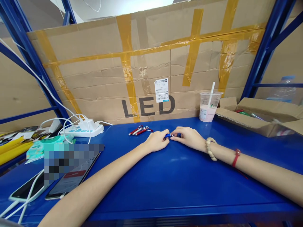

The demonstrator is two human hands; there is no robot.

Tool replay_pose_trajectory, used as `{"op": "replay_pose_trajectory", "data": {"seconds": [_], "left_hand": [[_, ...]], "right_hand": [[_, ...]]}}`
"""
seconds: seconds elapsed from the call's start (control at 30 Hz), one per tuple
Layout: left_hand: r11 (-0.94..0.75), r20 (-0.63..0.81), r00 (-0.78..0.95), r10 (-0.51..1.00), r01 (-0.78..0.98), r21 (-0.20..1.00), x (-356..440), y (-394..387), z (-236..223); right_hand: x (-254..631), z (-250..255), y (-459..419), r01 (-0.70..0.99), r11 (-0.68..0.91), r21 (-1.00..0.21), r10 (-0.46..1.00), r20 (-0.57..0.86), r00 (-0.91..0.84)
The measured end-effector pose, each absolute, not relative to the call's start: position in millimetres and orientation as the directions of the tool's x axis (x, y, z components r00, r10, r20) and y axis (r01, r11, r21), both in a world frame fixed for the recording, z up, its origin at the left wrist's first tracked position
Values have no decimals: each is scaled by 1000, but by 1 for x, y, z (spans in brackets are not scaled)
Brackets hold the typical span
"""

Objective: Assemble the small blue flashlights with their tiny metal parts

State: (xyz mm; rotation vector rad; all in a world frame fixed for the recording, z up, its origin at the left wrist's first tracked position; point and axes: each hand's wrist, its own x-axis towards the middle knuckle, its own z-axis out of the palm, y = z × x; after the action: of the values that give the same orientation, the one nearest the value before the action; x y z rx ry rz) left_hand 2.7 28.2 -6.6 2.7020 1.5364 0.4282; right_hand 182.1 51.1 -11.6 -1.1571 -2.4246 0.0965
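Observation:
My left hand (157,141) is closed, thumb and fingers pinching one end of a small shiny blue tube (167,136), a pen-like piece. From the right, my right hand (190,138) pinches the tube's other end, where a bit of silver shows between the fingertips. Both hands rest low over the blue tabletop (175,183), fingertips nearly meeting. Much of the tube is covered by fingers. Just beyond my left hand lie several slim red and silver tubes (141,130) with carabiner-like clips.
At the back right stands a plastic cup (208,107) with a straw, beside an open cardboard box (262,118). On the left are a white power strip (97,130), cables, a tissue pack (39,149) and two phones (71,181). A large cardboard sheet (99,85) walls the back.

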Motion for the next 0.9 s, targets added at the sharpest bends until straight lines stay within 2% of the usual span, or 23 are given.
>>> {"op": "replay_pose_trajectory", "data": {"seconds": [0.43,0.9], "left_hand": [[-528,257,487,835,840,124,2,29,-10],[-521,247,484,839,846,111,2,30,-10]], "right_hand": [[182,-10,48,749,621,-232,767,374,-521],[180,-11,48,736,619,-272,765,421,-488]]}}
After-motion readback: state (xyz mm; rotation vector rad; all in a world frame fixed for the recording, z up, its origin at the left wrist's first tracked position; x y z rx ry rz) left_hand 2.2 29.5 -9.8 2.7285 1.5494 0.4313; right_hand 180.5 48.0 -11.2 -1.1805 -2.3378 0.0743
